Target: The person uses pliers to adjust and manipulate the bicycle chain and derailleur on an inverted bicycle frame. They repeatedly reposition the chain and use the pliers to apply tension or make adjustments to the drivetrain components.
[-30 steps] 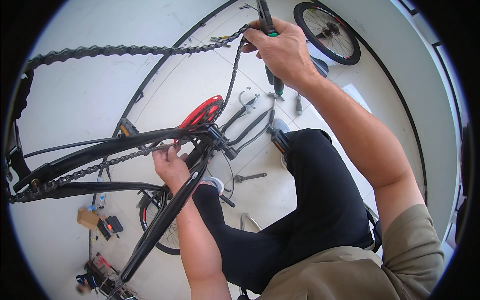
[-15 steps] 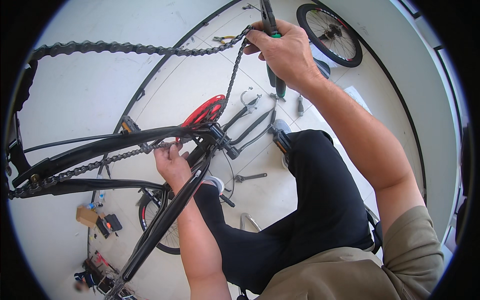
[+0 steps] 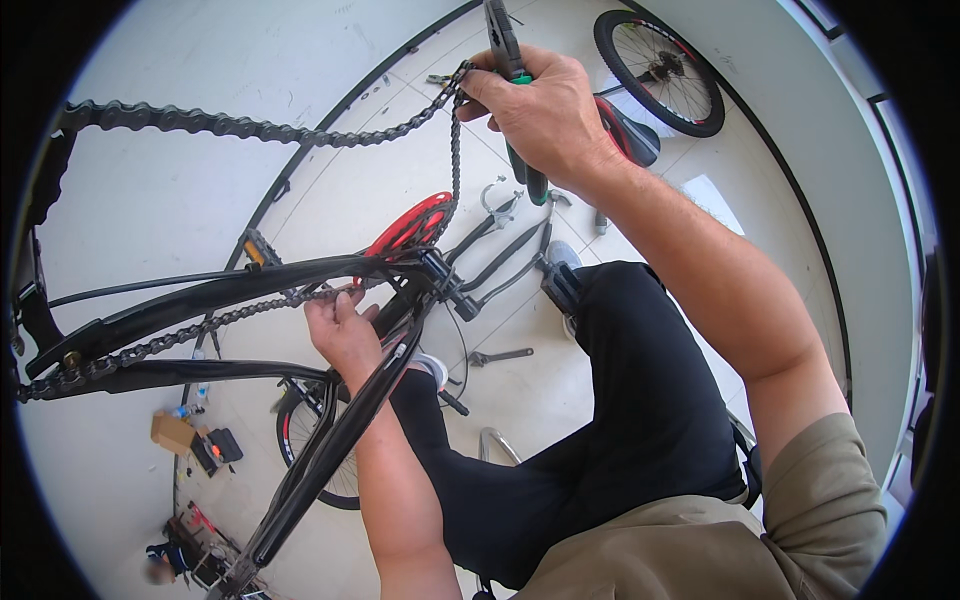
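A dark bicycle chain (image 3: 250,128) runs from the left edge across to my right hand (image 3: 550,115). There thumb and fingertips pinch it, and it bends down toward the red chainring (image 3: 405,228). The same right hand grips pliers (image 3: 504,42) with green-and-black handles, jaws pointing up, beside the pinched links. Lower down, my left hand (image 3: 345,335) is closed with its fingertips on the chain's lower run, just below the chainring. The black bike frame (image 3: 200,292) lies across the left of the view, with a frame tube passing over my left wrist.
On the floor are an adjustable wrench (image 3: 502,355), a loose wheel (image 3: 660,70), a saddle (image 3: 632,135) and a small open box (image 3: 176,433). A pedal (image 3: 562,285) sits near my knee. Another wheel (image 3: 300,440) shows behind the frame. A person (image 3: 172,562) is at the lower left.
My right hand has moved left and slightly down with the pliers and chain. The upper run of chain sags more. My left hand has stayed almost in place.
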A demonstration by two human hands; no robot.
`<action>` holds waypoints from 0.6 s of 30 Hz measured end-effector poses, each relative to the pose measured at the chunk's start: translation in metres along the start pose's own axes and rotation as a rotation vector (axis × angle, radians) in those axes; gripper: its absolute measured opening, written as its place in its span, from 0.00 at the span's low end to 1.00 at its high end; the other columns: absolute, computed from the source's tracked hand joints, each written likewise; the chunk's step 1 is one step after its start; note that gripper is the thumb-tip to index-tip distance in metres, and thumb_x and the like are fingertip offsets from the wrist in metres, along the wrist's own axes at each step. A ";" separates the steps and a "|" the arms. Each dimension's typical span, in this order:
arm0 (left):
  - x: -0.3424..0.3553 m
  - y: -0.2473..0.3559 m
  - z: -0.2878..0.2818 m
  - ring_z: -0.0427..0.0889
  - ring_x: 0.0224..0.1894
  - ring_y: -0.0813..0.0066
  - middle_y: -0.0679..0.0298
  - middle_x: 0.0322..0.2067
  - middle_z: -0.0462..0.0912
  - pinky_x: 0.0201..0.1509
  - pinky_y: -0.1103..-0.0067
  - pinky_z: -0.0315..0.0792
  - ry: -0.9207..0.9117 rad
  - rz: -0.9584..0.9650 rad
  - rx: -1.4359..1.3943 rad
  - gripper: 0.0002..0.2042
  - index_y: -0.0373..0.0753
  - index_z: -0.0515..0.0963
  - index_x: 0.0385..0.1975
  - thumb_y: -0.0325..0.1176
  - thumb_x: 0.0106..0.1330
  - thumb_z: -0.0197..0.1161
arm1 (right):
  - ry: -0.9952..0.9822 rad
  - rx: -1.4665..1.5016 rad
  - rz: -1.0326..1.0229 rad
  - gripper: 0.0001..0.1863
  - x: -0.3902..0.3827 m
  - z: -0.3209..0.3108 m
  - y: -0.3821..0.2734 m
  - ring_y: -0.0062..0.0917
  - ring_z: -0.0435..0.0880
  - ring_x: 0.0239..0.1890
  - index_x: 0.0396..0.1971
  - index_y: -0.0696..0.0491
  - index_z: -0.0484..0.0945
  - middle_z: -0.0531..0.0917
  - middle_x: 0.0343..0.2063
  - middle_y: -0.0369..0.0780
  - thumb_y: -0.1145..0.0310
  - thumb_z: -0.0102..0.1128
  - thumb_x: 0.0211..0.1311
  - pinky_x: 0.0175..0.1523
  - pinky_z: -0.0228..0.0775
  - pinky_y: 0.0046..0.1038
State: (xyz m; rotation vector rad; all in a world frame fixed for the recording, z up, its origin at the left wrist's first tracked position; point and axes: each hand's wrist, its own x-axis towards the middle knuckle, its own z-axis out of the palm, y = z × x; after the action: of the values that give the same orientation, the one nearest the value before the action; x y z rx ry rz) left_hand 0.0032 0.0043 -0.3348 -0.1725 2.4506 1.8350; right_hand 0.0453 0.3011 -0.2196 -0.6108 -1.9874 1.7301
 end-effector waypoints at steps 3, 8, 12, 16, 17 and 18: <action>-0.001 0.001 0.000 0.85 0.46 0.64 0.52 0.46 0.79 0.35 0.72 0.86 0.003 0.021 -0.006 0.08 0.32 0.65 0.50 0.22 0.74 0.47 | -0.009 -0.023 0.026 0.15 0.000 -0.003 0.002 0.22 0.90 0.39 0.45 0.62 0.82 0.88 0.34 0.43 0.65 0.62 0.69 0.41 0.77 0.23; 0.000 -0.005 0.000 0.84 0.45 0.65 0.55 0.45 0.79 0.34 0.72 0.85 0.028 0.026 -0.041 0.07 0.34 0.65 0.49 0.22 0.74 0.47 | 0.021 -0.026 0.050 0.15 0.000 -0.007 0.011 0.23 0.90 0.39 0.47 0.61 0.82 0.88 0.35 0.43 0.66 0.62 0.69 0.41 0.76 0.24; -0.003 0.001 0.005 0.85 0.46 0.64 0.54 0.45 0.78 0.34 0.73 0.85 0.062 0.035 -0.045 0.09 0.33 0.64 0.51 0.23 0.74 0.47 | 0.035 0.006 0.024 0.14 -0.004 -0.011 0.012 0.22 0.89 0.37 0.46 0.61 0.82 0.88 0.34 0.42 0.65 0.63 0.69 0.43 0.75 0.23; -0.006 0.005 0.005 0.85 0.47 0.66 0.53 0.47 0.78 0.38 0.76 0.86 0.048 0.032 -0.071 0.09 0.31 0.66 0.51 0.21 0.75 0.46 | 0.029 -0.019 0.048 0.14 -0.008 -0.012 0.009 0.21 0.88 0.37 0.46 0.60 0.82 0.89 0.34 0.43 0.64 0.63 0.69 0.42 0.75 0.23; -0.007 0.005 0.004 0.85 0.47 0.67 0.53 0.47 0.78 0.38 0.76 0.86 0.041 0.032 -0.069 0.09 0.31 0.66 0.51 0.21 0.75 0.46 | 0.030 -0.010 0.044 0.14 -0.009 -0.012 0.009 0.22 0.88 0.37 0.47 0.60 0.82 0.89 0.34 0.43 0.65 0.63 0.70 0.42 0.75 0.23; -0.008 0.007 0.004 0.85 0.46 0.67 0.54 0.46 0.79 0.38 0.76 0.86 0.031 0.031 -0.067 0.08 0.31 0.66 0.51 0.21 0.75 0.46 | 0.029 -0.009 0.047 0.15 -0.008 -0.011 0.008 0.22 0.88 0.37 0.47 0.60 0.81 0.89 0.34 0.44 0.65 0.63 0.69 0.42 0.75 0.23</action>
State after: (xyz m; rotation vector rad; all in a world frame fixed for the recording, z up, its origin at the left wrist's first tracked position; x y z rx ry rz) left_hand 0.0098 0.0104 -0.3287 -0.1698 2.4268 1.9436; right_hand 0.0584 0.3065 -0.2267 -0.6875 -1.9774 1.7304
